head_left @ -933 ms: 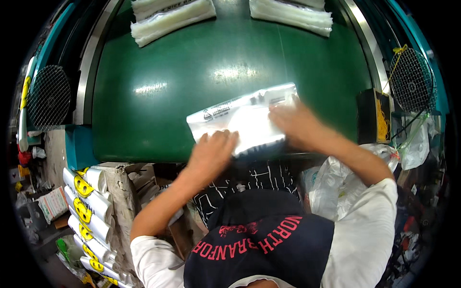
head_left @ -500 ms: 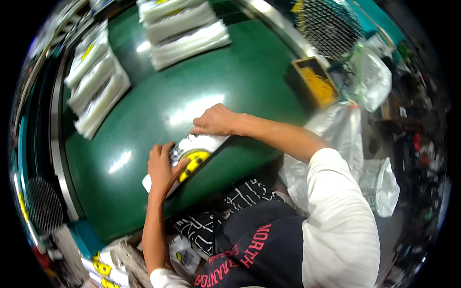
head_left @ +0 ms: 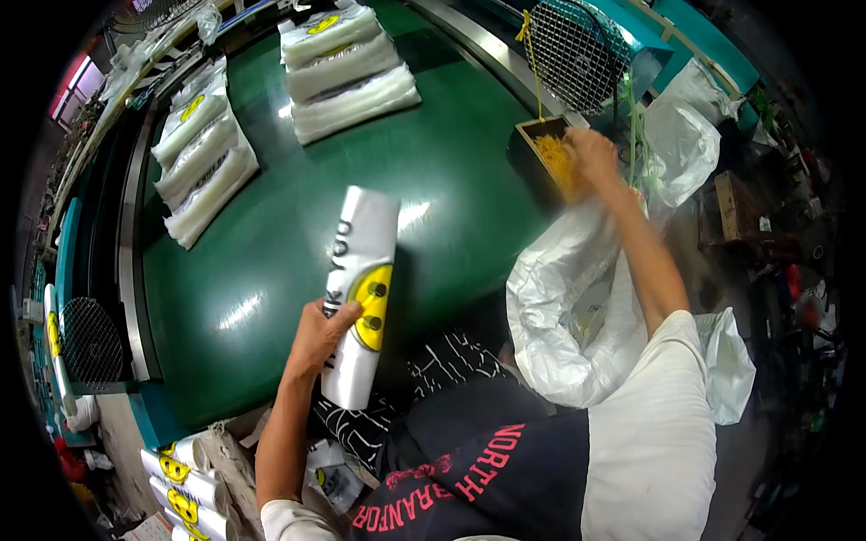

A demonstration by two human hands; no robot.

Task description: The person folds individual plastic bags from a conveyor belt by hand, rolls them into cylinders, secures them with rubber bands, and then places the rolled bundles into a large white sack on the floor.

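Note:
My left hand [head_left: 325, 335] grips a folded stack of white plastic bags [head_left: 363, 248] with a yellow smiley print. The thumb lies across its front, and the stack is held nearly upright over the near side of the green table. At the right, my right hand [head_left: 593, 160] is at the edge of a small open wooden box [head_left: 528, 135] holding a heap of thin yellow rubber bands [head_left: 554, 158]. Its fingers are smeared by motion and partly hidden, so what they hold, if anything, does not show.
Several folded bag stacks lie overlapping in a left pile [head_left: 203, 153] and a far pile [head_left: 352, 95] on the green tabletop [head_left: 460, 180]. A large white plastic sack [head_left: 550, 316] stands open below the box. Smiley-printed bundles [head_left: 185, 491] lie at lower left.
My right hand has let go of the folded bags and moved right to the box. The left hand has raised the stack and turned it nearly upright.

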